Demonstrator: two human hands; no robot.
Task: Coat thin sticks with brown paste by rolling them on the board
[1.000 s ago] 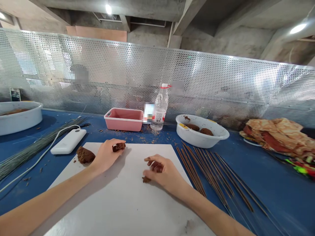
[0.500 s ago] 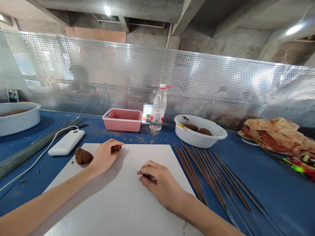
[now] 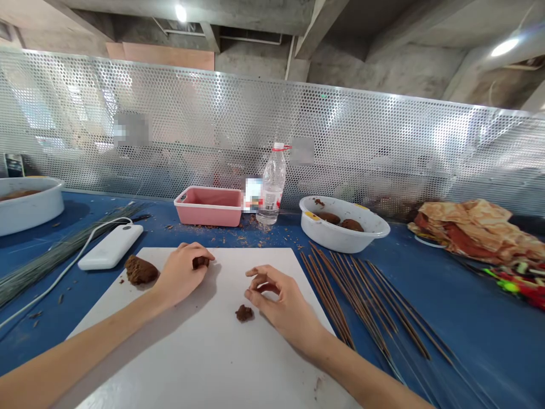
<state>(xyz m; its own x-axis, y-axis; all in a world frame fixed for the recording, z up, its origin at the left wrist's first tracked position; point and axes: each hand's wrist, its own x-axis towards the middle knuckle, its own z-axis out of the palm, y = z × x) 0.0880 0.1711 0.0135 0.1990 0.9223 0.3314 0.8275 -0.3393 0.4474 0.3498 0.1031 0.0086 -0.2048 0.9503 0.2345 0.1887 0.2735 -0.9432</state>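
Observation:
Curled around a small dark brown clay piece [image 3: 201,262], my left hand [image 3: 183,272] rests over the upper left part of the white board [image 3: 187,363]. A bigger brown clay lump [image 3: 140,270] sits at the board's left edge, beside my left wrist. My right hand [image 3: 283,301] is over the right part of the board, fingers bent and apart, with nothing between them. Just left of its thumb, a small rough clay bit [image 3: 244,313] lies on the board.
Behind the board stand a pink box [image 3: 208,215], a clear bottle [image 3: 272,187] and a white basin [image 3: 340,241] with brown lumps. Thin brown sticks [image 3: 357,295] lie to the right. At left are a white power bank [image 3: 111,247], wires [image 3: 63,250] and another basin [image 3: 38,210].
My right hand has let go of the small clay bit, which now lies on the board. Its fingers have opened and moved slightly up and right. My left hand still holds its piece.

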